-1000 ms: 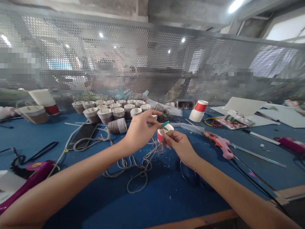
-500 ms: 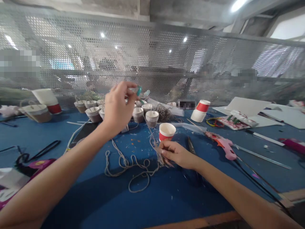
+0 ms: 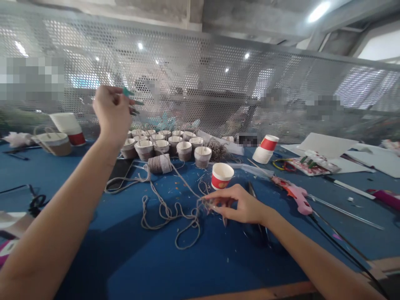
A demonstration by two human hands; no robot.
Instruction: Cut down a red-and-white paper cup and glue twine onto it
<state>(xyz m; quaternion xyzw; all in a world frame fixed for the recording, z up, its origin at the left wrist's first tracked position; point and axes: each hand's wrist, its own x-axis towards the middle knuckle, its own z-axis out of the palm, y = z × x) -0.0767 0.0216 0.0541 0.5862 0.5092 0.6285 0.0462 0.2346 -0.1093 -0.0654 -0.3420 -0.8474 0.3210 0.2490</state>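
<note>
My left hand is raised at the left, above the row of cups, with its fingers closed on a grey cord and a small teal item whose kind I cannot make out. The cord slants from there down to my right hand, low over the table, where thumb and fingers pinch it. Slack loops of the same cord lie on the blue table to the left of that hand. Just behind the right hand stands a red and white paper cup. Scissors lie partly beneath the right wrist.
Several cord-wrapped cups stand at the back, one wrapped cup on its side. A pink glue gun lies at right, with stacked cups behind. A dark phone-like slab lies left of centre; a perforated metal screen rises behind.
My left hand has moved left and up, drawing a longer stretch of cord away from the right hand. The right hand's fingers have spread somewhat. The tipped wrapped cup now shows.
</note>
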